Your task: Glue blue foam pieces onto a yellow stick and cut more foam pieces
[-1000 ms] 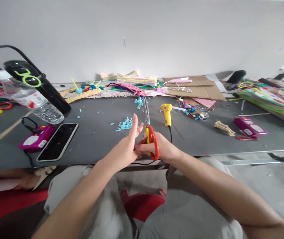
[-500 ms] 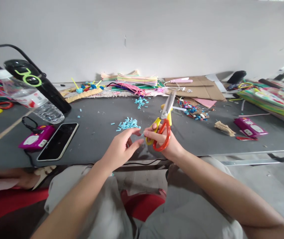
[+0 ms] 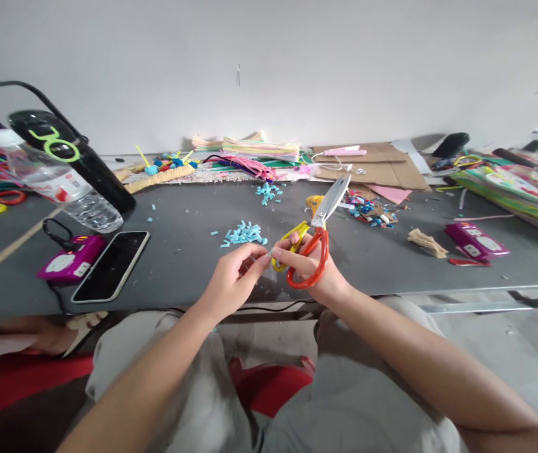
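Observation:
Scissors (image 3: 318,220) with one red and one yellow handle are in my right hand (image 3: 318,267), blades pointing up and slightly right. The thumb and a fingertip of that hand also pinch together beside the yellow handle. My left hand (image 3: 233,274) has its thumb and forefinger pressed together, almost meeting the right fingertips; something tiny and pale shows between the two hands, too small to make out. Just beyond my left hand lies a pile of short light-blue pieces (image 3: 244,234). Farther back is a smaller pile of the same pieces (image 3: 267,192).
On the left are a phone (image 3: 111,267), a purple power block (image 3: 71,258), a clear bottle (image 3: 56,182) and a black bottle (image 3: 96,179). Coloured scraps (image 3: 372,211), cardboard (image 3: 377,167) and another purple block (image 3: 476,240) lie right. A person's foot (image 3: 61,336) shows lower left.
My left thumb and forefinger have closed together. The scissors have tilted to the right, and their blades look a little wider apart.

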`<state>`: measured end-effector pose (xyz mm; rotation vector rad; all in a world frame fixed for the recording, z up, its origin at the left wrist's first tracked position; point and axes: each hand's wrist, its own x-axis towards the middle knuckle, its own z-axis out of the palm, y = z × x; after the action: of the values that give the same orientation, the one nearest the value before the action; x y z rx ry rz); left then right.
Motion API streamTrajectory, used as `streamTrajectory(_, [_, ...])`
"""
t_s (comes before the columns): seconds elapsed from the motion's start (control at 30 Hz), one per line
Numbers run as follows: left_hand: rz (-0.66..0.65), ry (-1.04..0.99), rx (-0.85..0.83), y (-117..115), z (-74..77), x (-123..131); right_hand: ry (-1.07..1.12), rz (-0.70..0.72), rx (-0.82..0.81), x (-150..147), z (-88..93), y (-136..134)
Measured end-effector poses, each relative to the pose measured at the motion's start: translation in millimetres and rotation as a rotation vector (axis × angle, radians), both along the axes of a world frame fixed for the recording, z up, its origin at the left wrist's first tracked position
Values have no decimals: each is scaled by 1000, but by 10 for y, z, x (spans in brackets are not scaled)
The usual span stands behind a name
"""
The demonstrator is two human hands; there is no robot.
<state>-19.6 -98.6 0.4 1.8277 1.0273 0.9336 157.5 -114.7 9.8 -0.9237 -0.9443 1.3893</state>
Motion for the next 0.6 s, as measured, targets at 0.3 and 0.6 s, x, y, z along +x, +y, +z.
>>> streamTrajectory(0.3, [88,-2,37,66,76,-114,-532,6,150,252,68,43])
streamTrajectory(0.6, [294,-7,210,224,182,-404,-1284,135,242,639,81,41])
